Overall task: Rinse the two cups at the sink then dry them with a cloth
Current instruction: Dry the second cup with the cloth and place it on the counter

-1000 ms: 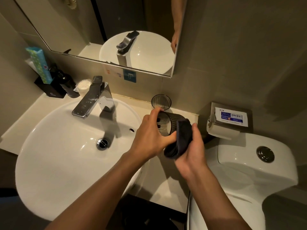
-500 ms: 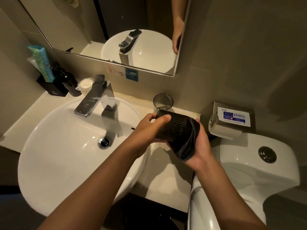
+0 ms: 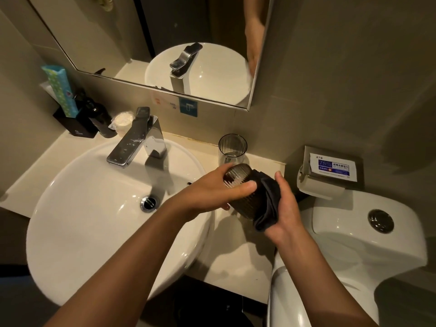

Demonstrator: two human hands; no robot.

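Mostly the far end of the ribbed dark cup (image 3: 243,194) is hidden under the dark cloth (image 3: 267,204), and the fingers of the right hand (image 3: 285,208) are lost behind that cloth. The cup is a ridged, smoky see-through tumbler, held tilted on its side above the table (image 3: 238,258), between the white round sink (image 3: 94,208) and the toilet (image 3: 354,232). The left hand (image 3: 212,190) curls round the cup near its rim, thumb across the ribs. The right hand wraps the soft, bunched cloth against the cup. The second cup (image 3: 232,147), clear and ribbed, stands upright on the table by the wall, near the chrome faucet (image 3: 136,138).
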